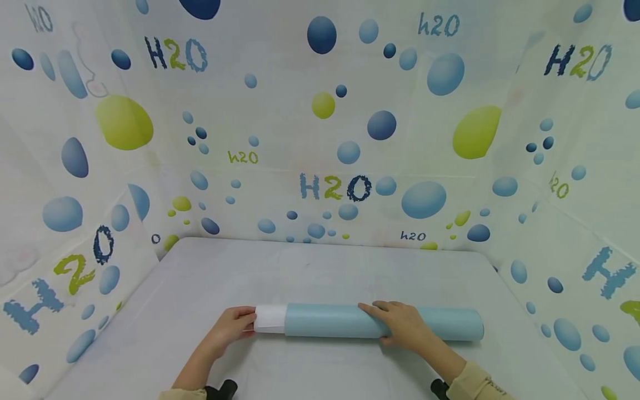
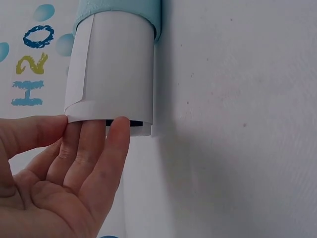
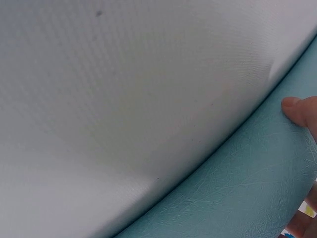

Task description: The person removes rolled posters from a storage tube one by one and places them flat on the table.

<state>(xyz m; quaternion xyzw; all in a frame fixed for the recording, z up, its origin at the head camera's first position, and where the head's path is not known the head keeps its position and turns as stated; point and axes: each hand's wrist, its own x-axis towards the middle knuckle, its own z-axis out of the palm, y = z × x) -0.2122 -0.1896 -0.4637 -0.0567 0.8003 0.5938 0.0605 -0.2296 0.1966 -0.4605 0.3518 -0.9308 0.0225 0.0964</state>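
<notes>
A light-blue rolled sheet [image 1: 327, 320] with a faintly creased, leather-like surface lies crosswise on the white table. Out of its left end sticks a white paper roll [image 1: 270, 319]. My left hand [image 1: 231, 329] pinches the rim of that white roll [image 2: 116, 64]; the left wrist view has the thumb at the outer edge and fingertips at the dark opening. Over the middle of the blue roll [image 3: 237, 183] my right hand [image 1: 406, 326] grips, fingers on the far side and thumb on the near side. The right wrist view shows only part of that hand.
The white tabletop [image 1: 310, 272] reaches back to a wall covering [image 1: 280, 122] printed with bubbles and "H2O" lettering. Similar printed sheets hang at left and right. Black straps or devices [image 1: 222, 390] sit at both wrists, by beige sleeves [image 1: 475, 382].
</notes>
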